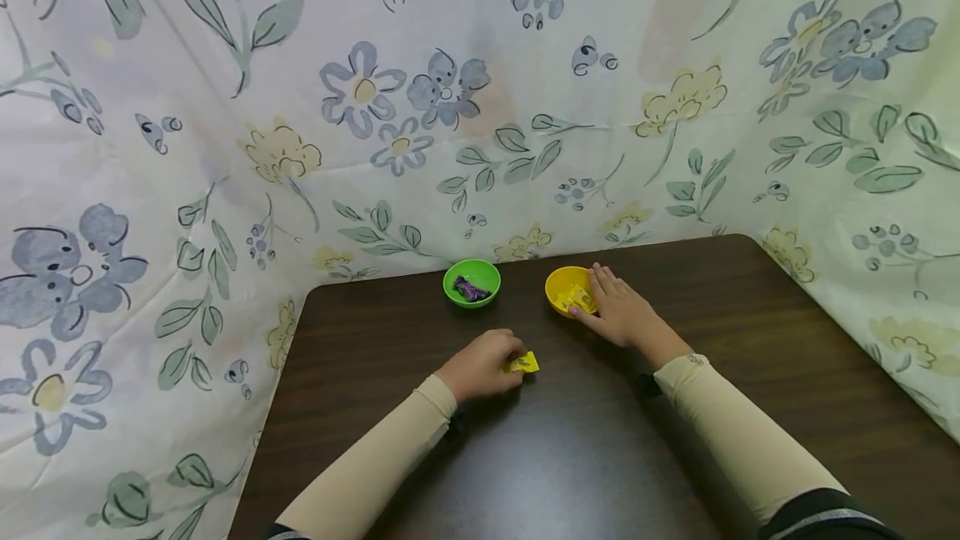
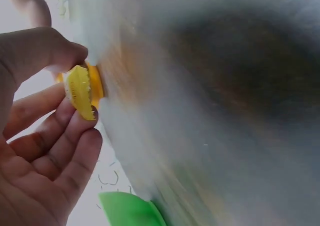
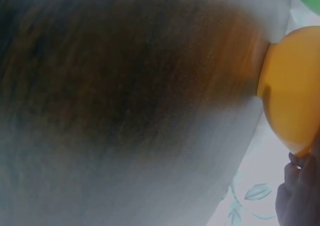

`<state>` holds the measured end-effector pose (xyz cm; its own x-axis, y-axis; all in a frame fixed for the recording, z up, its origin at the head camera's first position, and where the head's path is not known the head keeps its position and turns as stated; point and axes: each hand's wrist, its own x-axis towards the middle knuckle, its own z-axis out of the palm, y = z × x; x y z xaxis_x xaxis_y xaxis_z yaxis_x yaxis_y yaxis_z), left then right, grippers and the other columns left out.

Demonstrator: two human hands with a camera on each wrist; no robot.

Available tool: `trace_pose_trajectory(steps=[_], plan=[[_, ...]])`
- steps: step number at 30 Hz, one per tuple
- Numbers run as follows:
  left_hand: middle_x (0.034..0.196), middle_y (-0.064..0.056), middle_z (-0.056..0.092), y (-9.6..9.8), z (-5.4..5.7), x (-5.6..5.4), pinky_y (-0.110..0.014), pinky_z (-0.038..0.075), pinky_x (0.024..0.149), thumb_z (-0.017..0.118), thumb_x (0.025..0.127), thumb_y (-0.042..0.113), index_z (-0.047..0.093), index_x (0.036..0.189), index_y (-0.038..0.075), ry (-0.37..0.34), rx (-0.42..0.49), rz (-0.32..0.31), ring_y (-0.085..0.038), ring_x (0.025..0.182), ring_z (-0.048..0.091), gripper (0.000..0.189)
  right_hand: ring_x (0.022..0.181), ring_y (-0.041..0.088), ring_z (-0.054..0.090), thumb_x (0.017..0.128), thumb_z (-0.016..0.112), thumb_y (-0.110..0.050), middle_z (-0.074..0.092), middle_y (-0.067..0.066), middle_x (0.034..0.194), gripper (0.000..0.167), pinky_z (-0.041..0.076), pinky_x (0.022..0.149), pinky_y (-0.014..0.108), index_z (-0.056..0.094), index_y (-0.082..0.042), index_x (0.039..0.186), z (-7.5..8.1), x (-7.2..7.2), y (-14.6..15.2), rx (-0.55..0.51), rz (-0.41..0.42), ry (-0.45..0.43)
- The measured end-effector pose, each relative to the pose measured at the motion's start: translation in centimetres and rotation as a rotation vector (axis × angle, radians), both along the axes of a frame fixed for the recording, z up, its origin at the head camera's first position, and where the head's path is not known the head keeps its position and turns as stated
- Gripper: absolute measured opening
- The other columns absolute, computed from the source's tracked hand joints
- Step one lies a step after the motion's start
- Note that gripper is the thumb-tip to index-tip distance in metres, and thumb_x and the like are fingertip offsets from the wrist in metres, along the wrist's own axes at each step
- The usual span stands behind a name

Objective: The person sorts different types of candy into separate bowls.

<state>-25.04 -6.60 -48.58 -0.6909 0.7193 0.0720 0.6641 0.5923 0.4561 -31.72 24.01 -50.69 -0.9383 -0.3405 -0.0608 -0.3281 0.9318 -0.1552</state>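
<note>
My left hand (image 1: 486,365) pinches a small yellow wrapped candy (image 1: 527,362) between thumb and fingers, low over the table in front of the bowls. In the left wrist view the crimped end of the candy wrapper (image 2: 80,91) sticks out past the fingertips. My right hand (image 1: 621,311) rests against the right side of a yellow bowl (image 1: 553,280), fingers extended along its rim and thumb at its front. Yellow wrapped candies (image 1: 576,298) lie inside that bowl. In the right wrist view, fingertips (image 3: 295,161) touch the rim of the yellow bowl (image 3: 292,85).
A green bowl (image 1: 491,275) with purple wrapped candies (image 1: 471,290) stands left of the yellow one, near the back edge of the dark wooden table (image 1: 375,332). Floral cloth (image 1: 420,215) hangs behind the table and along its sides.
</note>
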Motion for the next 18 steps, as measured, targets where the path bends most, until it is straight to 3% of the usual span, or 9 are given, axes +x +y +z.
trace_pose_trajectory(steps=[9, 18], plan=[[0.103, -0.004, 0.07, 2.2, 0.4, -3.2, -0.022, 0.054, 0.083, 0.079, 0.091, 0.014, 0.076, 0.115, 0.004, 0.065, -0.01, 0.046, -0.011, 0.088, 0.059, 0.026, 0.165, 0.043, 0.011, 0.106, 0.033, -0.073, 0.006, 0.025, 0.177, 0.103, 0.015, 0.133, 0.056, 0.011, 0.006, 0.167, 0.1, 0.1, -0.1, -0.012, -0.008, -0.008], [0.109, -0.007, 0.069, 4.1, 1.1, -5.7, -0.029, 0.056, 0.091, 0.074, 0.095, 0.015, 0.075, 0.123, 0.004, 0.125, 0.037, 0.182, -0.016, 0.095, 0.06, 0.03, 0.165, 0.044, 0.012, 0.107, 0.035, -0.07, 0.009, 0.027, 0.176, 0.1, 0.016, 0.133, 0.057, 0.013, 0.008, 0.167, 0.0, 0.1, -0.3, -0.005, 0.005, 0.016]])
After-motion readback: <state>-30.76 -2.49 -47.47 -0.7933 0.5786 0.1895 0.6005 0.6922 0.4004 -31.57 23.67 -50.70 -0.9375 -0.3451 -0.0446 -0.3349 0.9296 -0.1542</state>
